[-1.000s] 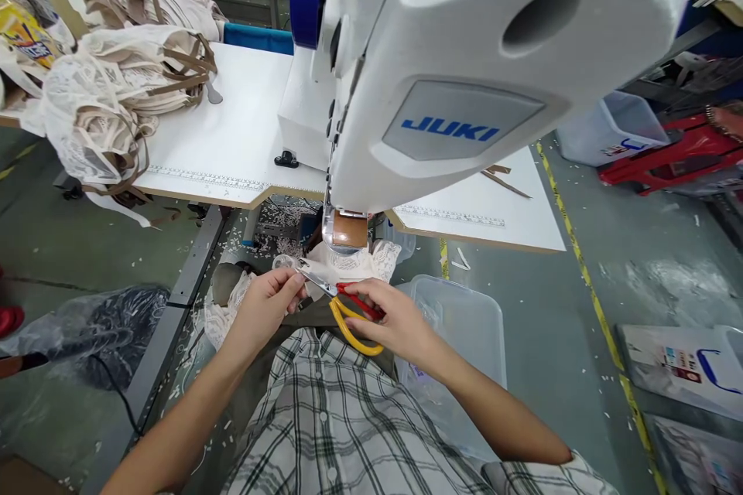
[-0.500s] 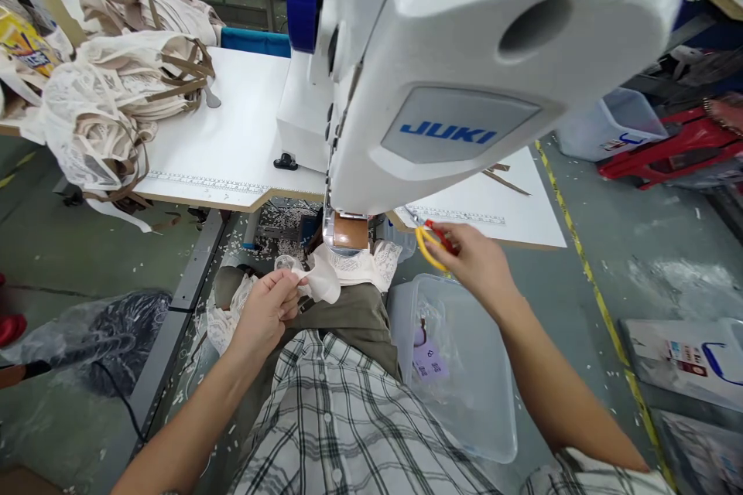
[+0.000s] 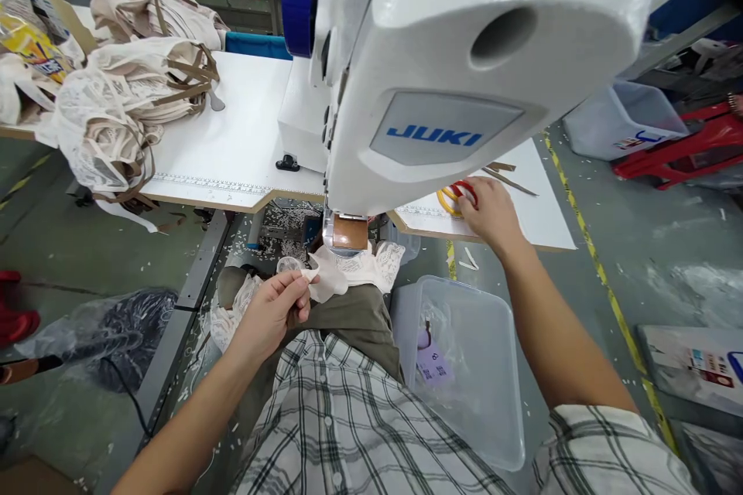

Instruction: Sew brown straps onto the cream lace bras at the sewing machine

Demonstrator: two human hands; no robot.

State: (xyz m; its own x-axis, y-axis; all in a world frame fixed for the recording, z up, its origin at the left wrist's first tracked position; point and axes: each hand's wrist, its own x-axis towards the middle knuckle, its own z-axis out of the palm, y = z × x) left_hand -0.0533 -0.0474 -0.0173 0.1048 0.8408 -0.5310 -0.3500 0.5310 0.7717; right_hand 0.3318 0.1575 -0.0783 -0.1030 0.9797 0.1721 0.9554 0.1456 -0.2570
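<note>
My left hand [image 3: 279, 308] is closed, thumb and fingers pinching the edge of a cream lace bra piece [image 3: 371, 266]. That piece hangs below the needle area of the white sewing machine [image 3: 453, 69] and lies over my lap. On the right part of the table my right hand [image 3: 492, 210] has its fingers on the red and yellow handles of a pair of scissors [image 3: 450, 201]. The scissor blades are hidden behind the machine head. More cream lace [image 3: 232, 317] hangs to the left of my knee.
Piles of cream lace bras [image 3: 128, 100] with brown straps cover the table's left side. Brown strips [image 3: 511, 179] lie at its right end. A clear plastic bin [image 3: 481, 371] stands beside my right leg, and a red stool [image 3: 685, 147] is farther right.
My right hand has moved up and forward with the scissors, from in front of the table edge onto the tabletop. My left hand keeps its pinch, shifted slightly right.
</note>
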